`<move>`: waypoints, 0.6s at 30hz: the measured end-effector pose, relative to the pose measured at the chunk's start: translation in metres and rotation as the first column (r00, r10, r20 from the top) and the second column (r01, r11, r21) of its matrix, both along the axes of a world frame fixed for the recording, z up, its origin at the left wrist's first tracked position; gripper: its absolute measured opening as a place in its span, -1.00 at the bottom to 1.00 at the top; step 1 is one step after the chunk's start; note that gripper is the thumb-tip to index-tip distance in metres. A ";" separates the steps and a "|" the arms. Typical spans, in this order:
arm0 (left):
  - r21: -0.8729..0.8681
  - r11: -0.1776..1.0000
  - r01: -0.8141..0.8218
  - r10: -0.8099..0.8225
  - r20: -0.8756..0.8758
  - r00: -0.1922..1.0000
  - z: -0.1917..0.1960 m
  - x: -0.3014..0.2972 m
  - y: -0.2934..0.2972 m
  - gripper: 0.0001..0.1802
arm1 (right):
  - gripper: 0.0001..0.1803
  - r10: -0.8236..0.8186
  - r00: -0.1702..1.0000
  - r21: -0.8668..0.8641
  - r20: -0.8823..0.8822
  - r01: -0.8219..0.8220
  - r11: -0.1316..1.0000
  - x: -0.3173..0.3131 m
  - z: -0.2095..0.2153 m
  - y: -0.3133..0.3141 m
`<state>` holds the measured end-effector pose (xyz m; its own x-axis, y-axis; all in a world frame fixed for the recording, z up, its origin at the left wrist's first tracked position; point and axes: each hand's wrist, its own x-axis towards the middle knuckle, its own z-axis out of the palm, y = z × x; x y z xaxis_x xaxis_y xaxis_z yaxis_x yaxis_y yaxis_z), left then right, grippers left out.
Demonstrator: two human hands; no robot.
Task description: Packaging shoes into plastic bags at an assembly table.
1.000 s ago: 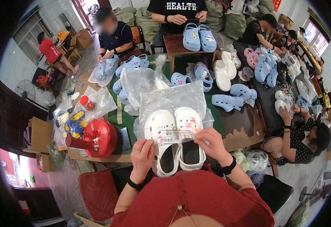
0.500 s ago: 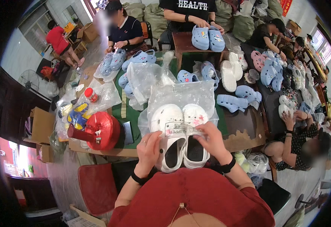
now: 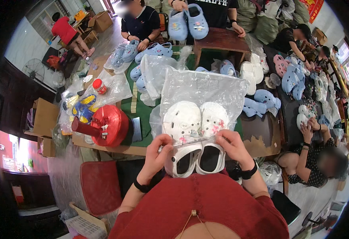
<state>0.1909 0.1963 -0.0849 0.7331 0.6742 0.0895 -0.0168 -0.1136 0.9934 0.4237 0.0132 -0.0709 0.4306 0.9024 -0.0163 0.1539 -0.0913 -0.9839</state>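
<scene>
A pair of white clogs (image 3: 181, 115) with pink decorations lies in front of me, toes pointing away. Their toe halves are inside a clear plastic bag (image 3: 202, 84), while the heel ends and straps stick out toward my chest. My left hand (image 3: 157, 154) pinches the bag's near edge beside the left clog. On the other side, my right hand (image 3: 236, 146) grips the same edge by the right clog. The edge stretches across both clogs between my hands.
Left of the bag stand a red roll of tape or film (image 3: 110, 125) and a red-lidded jar (image 3: 99, 86). Blue clogs (image 3: 153, 52) and plastic bags cover the green mat (image 3: 142, 139). Across the table, a person holds up blue clogs (image 3: 188, 23) beside a small wooden table (image 3: 221, 39).
The bag now covers more of the clogs' toes, and its far end spreads higher and wider. Opposite me, a person has lifted the blue clogs off the small wooden table, toward the left.
</scene>
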 end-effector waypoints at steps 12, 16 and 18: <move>0.150 0.989 0.004 0.030 -0.226 0.974 -0.003 0.027 0.023 -0.61 | -0.64 -0.173 0.882 0.152 0.438 0.116 0.981 -0.003 0.013 0.044; 0.459 0.888 0.034 0.095 -0.257 0.962 0.010 0.035 0.022 -0.65 | -0.60 -0.081 0.789 0.028 0.609 0.080 0.996 0.011 0.009 0.053; 0.573 0.818 0.059 0.116 -0.263 0.958 0.012 0.038 0.023 -0.66 | -0.60 -0.050 0.813 -0.016 0.580 0.072 0.997 0.015 0.008 0.057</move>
<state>0.2287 0.2196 -0.0734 0.7670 0.5855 0.2626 0.2567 -0.6551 0.7106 0.4384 0.0704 -0.0625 0.4248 0.8776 0.2220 0.6870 -0.1528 -0.7104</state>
